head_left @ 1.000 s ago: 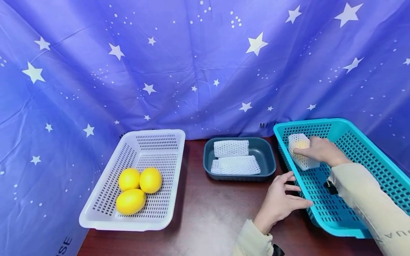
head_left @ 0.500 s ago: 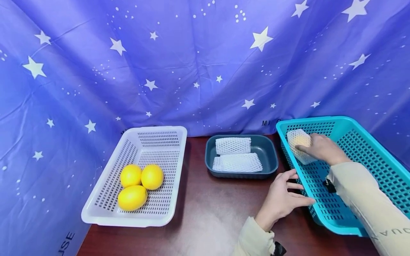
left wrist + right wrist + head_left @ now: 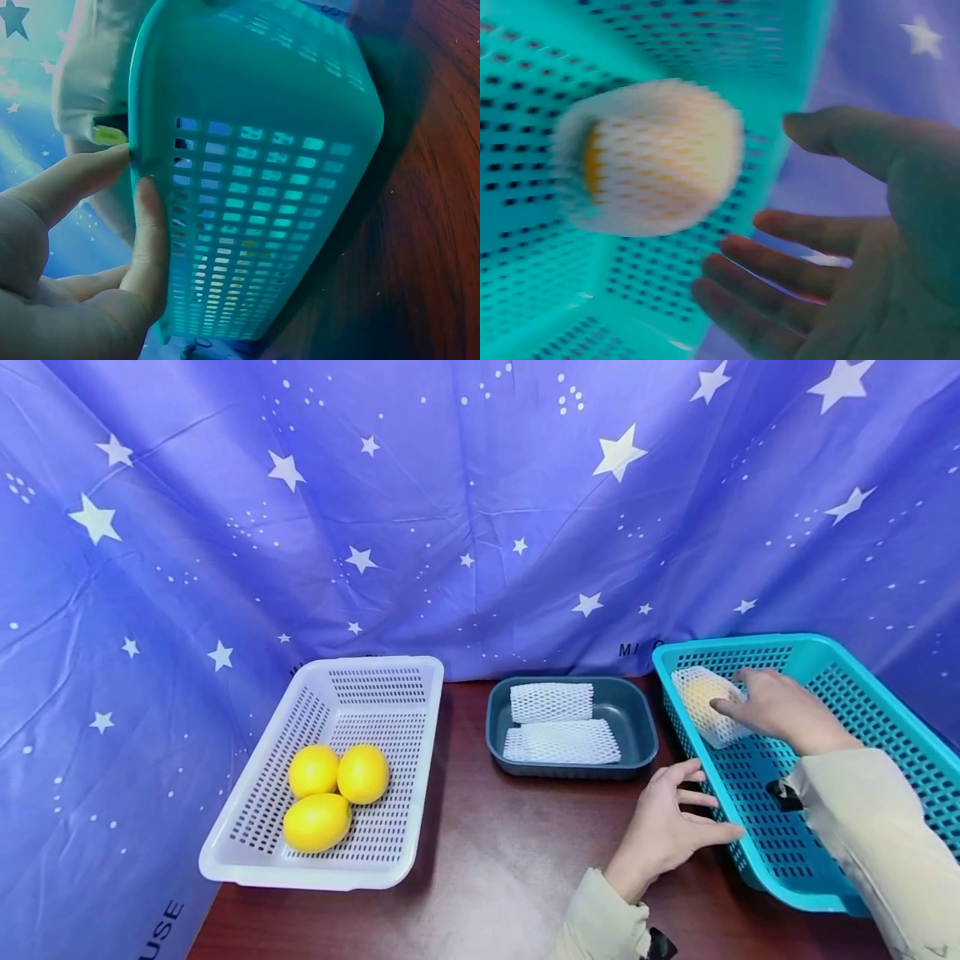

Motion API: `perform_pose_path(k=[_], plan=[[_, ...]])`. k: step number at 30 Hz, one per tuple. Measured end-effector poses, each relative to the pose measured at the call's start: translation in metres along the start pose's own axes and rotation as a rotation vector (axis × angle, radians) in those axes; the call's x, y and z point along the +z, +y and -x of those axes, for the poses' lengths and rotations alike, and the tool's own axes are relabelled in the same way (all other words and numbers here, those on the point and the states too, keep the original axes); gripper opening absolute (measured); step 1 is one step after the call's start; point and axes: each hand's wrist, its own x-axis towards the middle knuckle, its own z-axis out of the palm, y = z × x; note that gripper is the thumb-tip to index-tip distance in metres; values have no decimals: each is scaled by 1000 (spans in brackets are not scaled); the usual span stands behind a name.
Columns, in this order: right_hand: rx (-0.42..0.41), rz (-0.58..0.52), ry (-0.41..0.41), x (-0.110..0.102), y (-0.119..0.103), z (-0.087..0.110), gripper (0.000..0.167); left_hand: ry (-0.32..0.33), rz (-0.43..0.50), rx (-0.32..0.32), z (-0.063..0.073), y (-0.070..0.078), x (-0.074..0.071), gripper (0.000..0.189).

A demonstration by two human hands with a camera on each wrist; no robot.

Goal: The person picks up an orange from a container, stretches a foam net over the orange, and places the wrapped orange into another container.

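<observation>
A yellow fruit in a white foam net sleeve (image 3: 705,702) lies at the far left end of the teal basket (image 3: 525,142). My right hand (image 3: 787,706) is just right of it in the head view. In the right wrist view the fingers of my right hand (image 3: 847,232) are spread, with a gap between them and the wrapped fruit (image 3: 660,161). My left hand (image 3: 667,822) rests at the basket's near left side, thumb and fingertips touching the rim and outer wall. The left wrist view shows these fingers (image 3: 150,232) against the teal rim (image 3: 141,90).
A white basket (image 3: 416,760) at the left holds a group of three yellow fruits (image 3: 330,797). Between the baskets, a dark tray (image 3: 637,727) carries two white foam net sleeves (image 3: 551,702). All stand on a brown table (image 3: 495,852) before a starry blue curtain (image 3: 465,485).
My right hand has let go of the wrapped fruit and drawn slightly right, leaving it in the teal basket. My left hand stays at the rim; the head view shifts a little.
</observation>
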Motion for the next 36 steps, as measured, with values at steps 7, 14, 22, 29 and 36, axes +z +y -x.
perform_pose_path(k=[7, 14, 22, 29, 36], plan=[[-85, 16, -8, -2, -28, 19, 78, -37, -116, 16, 7, 3, -9, 66], [-163, -7, 55, 8, -46, 38, 61, -42, -137, 76, 11, 3, -22, 53], [-245, -133, 135, 20, -59, 57, 47, -42, -200, 191, 17, 12, -44, 46], [-287, -232, 210, 41, -71, 67, 27, -19, -198, 250, 22, 17, -60, 40], [-332, -315, 261, 54, -81, 79, 19, -9, -260, 316, 31, 12, -82, 35]])
